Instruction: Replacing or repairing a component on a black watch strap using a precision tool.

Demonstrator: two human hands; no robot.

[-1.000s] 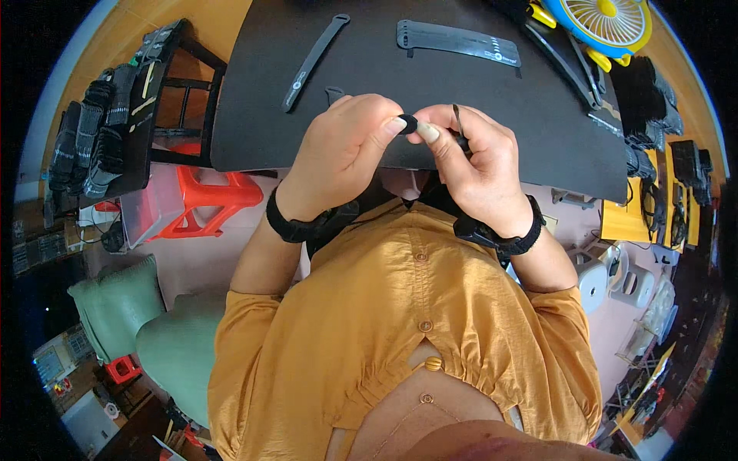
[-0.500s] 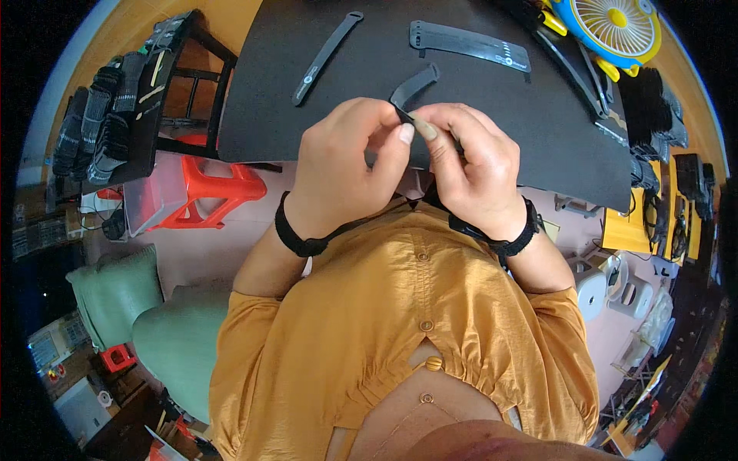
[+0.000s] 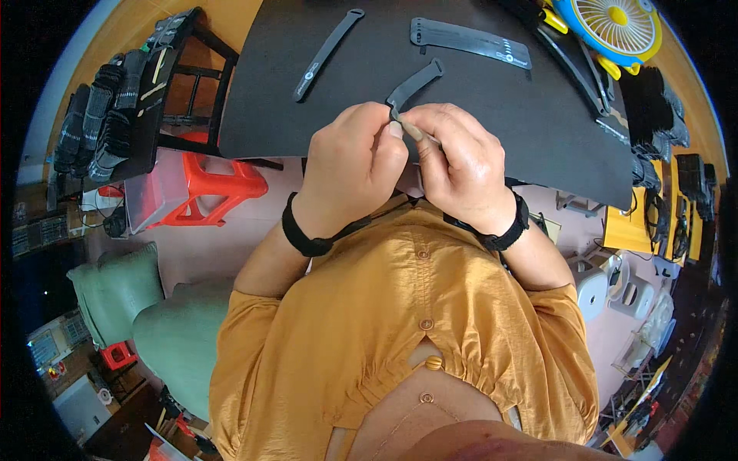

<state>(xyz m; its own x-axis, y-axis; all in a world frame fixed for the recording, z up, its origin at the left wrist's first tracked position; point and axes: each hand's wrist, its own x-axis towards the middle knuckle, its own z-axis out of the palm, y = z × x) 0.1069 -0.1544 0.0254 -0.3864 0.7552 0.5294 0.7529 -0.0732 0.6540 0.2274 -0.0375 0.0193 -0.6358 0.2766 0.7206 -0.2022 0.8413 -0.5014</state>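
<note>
A narrow dark strap [image 3: 416,81] with a rounded, slotted far end is pinched between my two hands at the near side of the black table [image 3: 307,131]. My left hand [image 3: 354,165] grips its near end between thumb and forefinger. My right hand [image 3: 461,154] pinches at the same spot, its thumb tip touching close beside the left thumb. The strap's lower end is hidden by my fingers. Another dark strap [image 3: 329,55] lies flat at the far left of the tabletop. A wider dark band [image 3: 470,43], with holes at one end, lies at the far right.
A blue and yellow fan [image 3: 615,27] stands at the far right, with a black metal bracket [image 3: 570,69] beside it. Bundles of dark straps [image 3: 100,115] hang over a rack at left. A red stool [image 3: 219,188] and a green cushioned seat [image 3: 177,330] stand below the table.
Both hands have shifted slightly, the right one leftward and a little lower. More of the strap now shows beyond my fingertips, and its angle has changed a little.
</note>
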